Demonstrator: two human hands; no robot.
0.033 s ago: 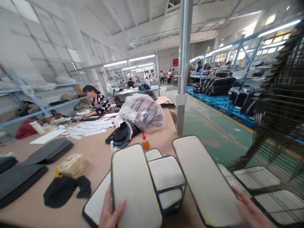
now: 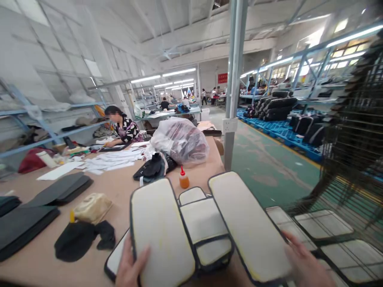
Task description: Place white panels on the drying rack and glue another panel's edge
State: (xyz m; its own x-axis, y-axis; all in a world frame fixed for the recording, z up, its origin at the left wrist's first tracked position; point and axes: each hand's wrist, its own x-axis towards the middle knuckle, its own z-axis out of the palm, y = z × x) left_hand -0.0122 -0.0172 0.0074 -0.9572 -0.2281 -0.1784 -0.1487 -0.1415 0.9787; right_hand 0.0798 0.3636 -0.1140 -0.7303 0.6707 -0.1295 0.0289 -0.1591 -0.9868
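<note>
My left hand (image 2: 131, 261) grips the lower left edge of a long pale panel with rounded corners and dark edging (image 2: 161, 229), thumb on its face. A similar long panel (image 2: 248, 229) leans in my right hand (image 2: 306, 261), whose fingers close on its right edge; that hand is somewhat blurred. Between the two lies a stack of smaller pale, dark-edged pieces (image 2: 203, 221). I cannot tell whether these are joined to the long panels. Beneath the left panel, another pale dark-edged panel (image 2: 115, 259) shows on the brown-topped table (image 2: 128, 203).
An orange bottle with a red tip (image 2: 184, 179) stands beyond the panels. Further back are a filled plastic bag (image 2: 182, 141) and dark fabric (image 2: 154, 167). Dark grey panels (image 2: 60, 191) and black cloth (image 2: 77, 241) lie left. More pale panels (image 2: 353, 255) are right. A co-worker (image 2: 124, 127) sits opposite.
Both hands and the two long panels have shifted left. The middle stack also sits slightly further left, and its small pieces show more fully.
</note>
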